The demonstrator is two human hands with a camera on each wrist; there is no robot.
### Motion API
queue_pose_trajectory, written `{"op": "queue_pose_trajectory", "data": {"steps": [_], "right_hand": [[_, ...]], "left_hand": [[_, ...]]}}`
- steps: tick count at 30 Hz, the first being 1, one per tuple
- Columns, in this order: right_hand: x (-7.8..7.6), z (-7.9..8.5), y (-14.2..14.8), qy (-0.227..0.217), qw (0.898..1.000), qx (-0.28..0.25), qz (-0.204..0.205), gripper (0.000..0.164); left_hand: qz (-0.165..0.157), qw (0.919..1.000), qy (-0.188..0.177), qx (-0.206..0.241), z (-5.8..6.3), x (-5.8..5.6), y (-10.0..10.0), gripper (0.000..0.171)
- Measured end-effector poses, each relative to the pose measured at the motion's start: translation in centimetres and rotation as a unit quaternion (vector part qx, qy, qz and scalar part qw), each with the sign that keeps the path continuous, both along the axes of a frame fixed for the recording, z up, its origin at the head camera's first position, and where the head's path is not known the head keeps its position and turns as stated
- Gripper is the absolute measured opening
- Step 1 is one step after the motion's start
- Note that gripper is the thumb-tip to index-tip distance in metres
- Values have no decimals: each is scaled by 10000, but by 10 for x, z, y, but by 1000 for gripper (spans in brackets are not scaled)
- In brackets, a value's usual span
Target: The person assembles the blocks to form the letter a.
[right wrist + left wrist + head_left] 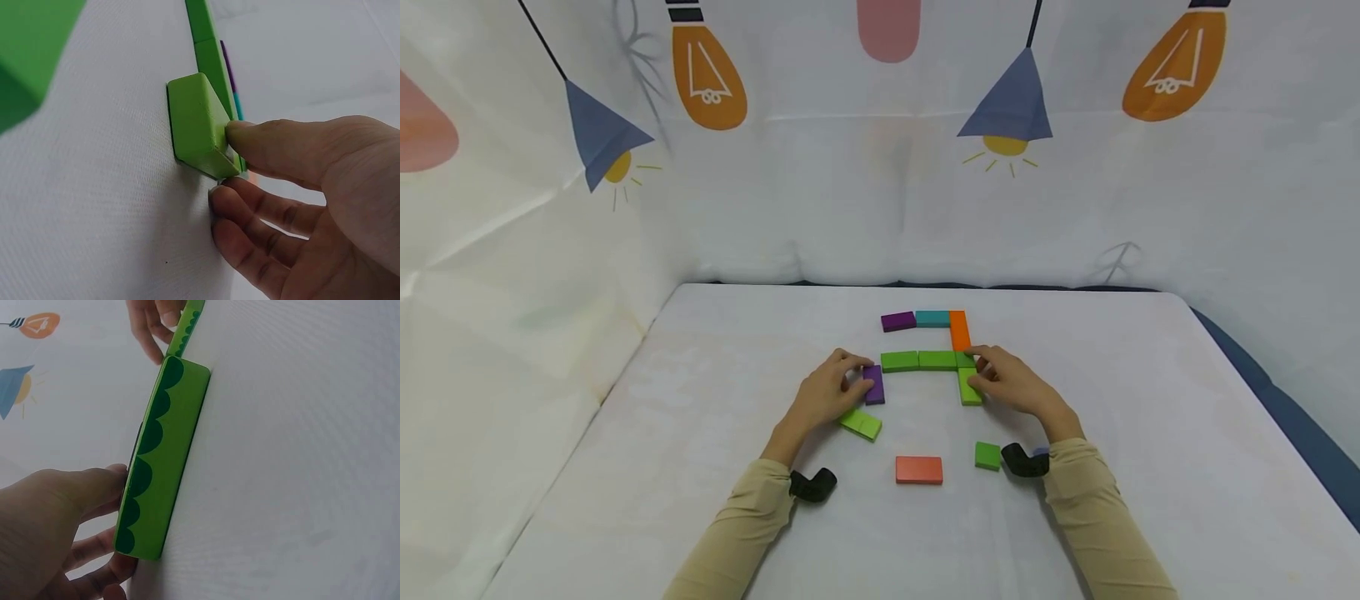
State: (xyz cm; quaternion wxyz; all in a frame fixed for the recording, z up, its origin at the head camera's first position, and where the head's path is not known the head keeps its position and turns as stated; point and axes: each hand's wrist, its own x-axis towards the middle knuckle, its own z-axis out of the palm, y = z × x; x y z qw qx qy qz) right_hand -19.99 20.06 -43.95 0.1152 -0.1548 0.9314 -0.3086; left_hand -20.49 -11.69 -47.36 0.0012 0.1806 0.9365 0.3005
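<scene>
My left hand (831,387) pinches a purple block (875,387) between thumb and forefinger. Close below it, a light green block (861,424) lies at a slant; a scalloped green block (159,456) hides most of what that hand holds in the left wrist view. My right hand (1015,385) has its thumb on a light green block (194,122) and its forefinger by a small green block (966,360), where the row bends. Two green blocks (917,361) extend leftward from that corner. An orange block (959,331) runs from it toward the back.
Behind the green row, a teal block (932,319) and a dark purple block (898,322) lie end to end. Nearer the front are a coral block (919,470) and a green square block (988,456). A patterned cloth (850,200) hangs behind the white table (737,333).
</scene>
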Motion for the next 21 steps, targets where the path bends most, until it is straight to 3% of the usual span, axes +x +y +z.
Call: {"op": "queue_pose_trajectory", "data": {"steps": [21], "right_hand": [[-1, -2, 1, 43, 10000, 9, 22, 51]], "left_hand": [[-95, 9998, 101, -153, 0, 1, 1, 34]]}}
